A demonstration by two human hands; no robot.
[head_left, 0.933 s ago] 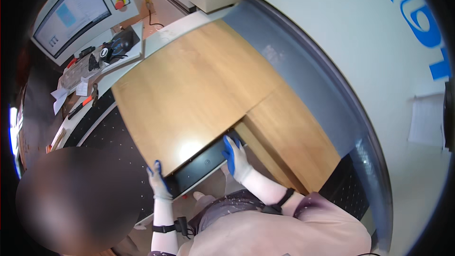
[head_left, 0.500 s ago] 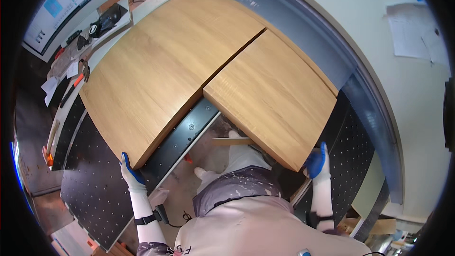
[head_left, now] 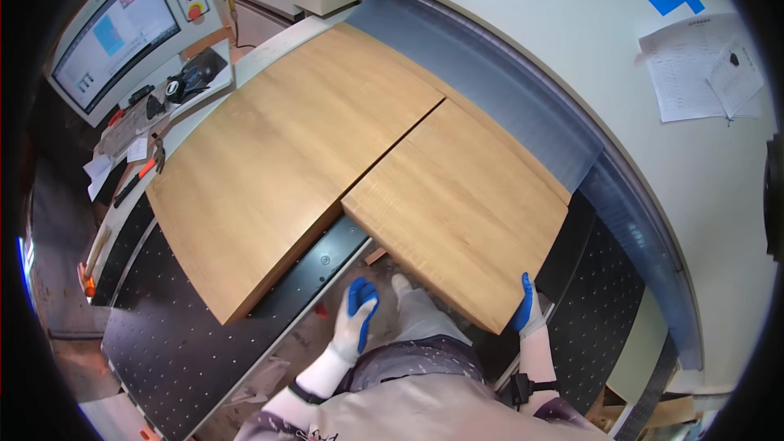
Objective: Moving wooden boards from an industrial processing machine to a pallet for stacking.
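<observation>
Two thick wood-grain boards lie side by side, split by a narrow dark gap: a larger left board [head_left: 278, 163] and a smaller right board [head_left: 465, 212]. Whether each is one panel or a stack, I cannot tell. My left hand [head_left: 356, 314], in a white glove with blue-coated fingers, hangs in front of the right board's near edge. It touches nothing, its fingers loosely bent and apart from any object. At the near right corner of the right board, my right hand [head_left: 529, 310] holds the side edge. Its thumb points up along the board, while its other fingers are largely hidden.
Black dotted tabletops [head_left: 163, 351] flank a dark metal rail [head_left: 327, 257]. Beyond the boards, a grey-blue curtain [head_left: 482, 65] hangs under a white machine housing [head_left: 678, 163]. A monitor [head_left: 114, 41], pliers [head_left: 155, 155] and a hammer [head_left: 91, 265] are at the left.
My left hand has let go of the left board's near corner and moved right, in front of my body. My right hand has closed in on the right board's edge. The view has tilted up.
</observation>
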